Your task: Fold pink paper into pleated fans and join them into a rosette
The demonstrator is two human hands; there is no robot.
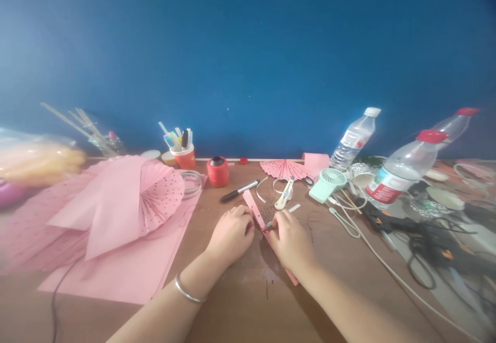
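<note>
A narrow, folded pink paper strip (pixel 254 209) with dark dots lies slantwise between my hands, its lower end showing below my right wrist. My left hand (pixel 232 232), with a silver bangle on the wrist, has its fingers curled and pinching the strip's left edge near the middle. On the other side my right hand (pixel 291 237) is closed, its fingertips pinching a slim pale strip (pixel 295 208) against the paper. What that pale strip is made of is unclear. Just beyond the hands rest a white utility cutter (pixel 284 194) and a black-and-silver marker (pixel 239 191).
Pleated pink paper fans (pixel 160 193) and pink sheets (pixel 116 281) cover the left. Behind stand a red pen cup (pixel 184 157), a red round object (pixel 218 171) and another pink fan (pixel 284 169). A mint handheld fan (pixel 328 185), bottles (pixel 406 165) and tangled cables (pixel 422 250) crowd the right.
</note>
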